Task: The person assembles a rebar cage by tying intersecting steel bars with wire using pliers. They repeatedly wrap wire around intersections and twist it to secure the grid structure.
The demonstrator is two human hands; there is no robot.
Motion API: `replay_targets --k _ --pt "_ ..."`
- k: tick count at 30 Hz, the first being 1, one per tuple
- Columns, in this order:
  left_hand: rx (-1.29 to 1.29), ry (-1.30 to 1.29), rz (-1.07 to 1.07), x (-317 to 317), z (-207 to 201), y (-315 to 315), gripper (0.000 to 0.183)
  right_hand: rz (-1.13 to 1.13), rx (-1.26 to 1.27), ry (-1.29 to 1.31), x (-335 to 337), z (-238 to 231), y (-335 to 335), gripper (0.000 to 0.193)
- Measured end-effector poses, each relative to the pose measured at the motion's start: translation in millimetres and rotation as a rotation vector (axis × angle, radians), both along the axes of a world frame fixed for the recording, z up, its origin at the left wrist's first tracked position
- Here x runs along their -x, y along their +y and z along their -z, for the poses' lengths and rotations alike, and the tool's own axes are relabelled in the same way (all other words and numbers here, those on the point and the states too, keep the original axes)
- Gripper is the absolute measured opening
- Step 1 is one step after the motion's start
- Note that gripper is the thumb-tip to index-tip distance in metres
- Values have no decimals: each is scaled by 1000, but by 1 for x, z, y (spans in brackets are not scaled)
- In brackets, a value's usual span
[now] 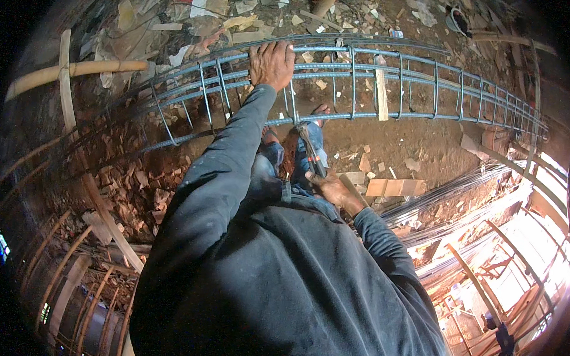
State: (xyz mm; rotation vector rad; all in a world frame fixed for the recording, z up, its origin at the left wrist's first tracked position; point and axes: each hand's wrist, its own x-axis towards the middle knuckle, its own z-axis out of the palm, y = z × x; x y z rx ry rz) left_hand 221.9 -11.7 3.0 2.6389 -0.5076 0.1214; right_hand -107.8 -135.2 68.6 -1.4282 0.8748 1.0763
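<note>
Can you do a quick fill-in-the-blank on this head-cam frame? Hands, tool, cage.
1. The left hand rests on top of the long steel ____ cage.
2. The right hand grips a thin ____ tool that reaches up to the cage.
3. The ground under the cage is bare ____ strewn with wood scraps.
4. A pale ____ pole lies at upper left.

Missing words: rebar; metal; dirt; bamboo

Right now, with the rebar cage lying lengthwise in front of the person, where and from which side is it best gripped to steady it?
Probably on a top long bar of the rebar cage, from above, between two stirrups. The cage lies horizontally, its upper bars exposed and the gaps between rings wide enough for fingers. The left hand already grips there, palm down, while the right hand holds a tying tool at the near lower bar.
</note>
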Motion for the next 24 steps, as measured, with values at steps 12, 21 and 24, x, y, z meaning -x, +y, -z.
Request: replay_targets --k 12,21,24 --pt "37 53 0 0 -10 0 37 337 -711 132 -19 -17 -32 42" --pt "12 56 8 1 -9 -1 37 -37 -204 -322 -21 -34 -14 55" --pt "13 105 7 0 -9 0 38 188 -481 -16 -16 -25 -31 43"
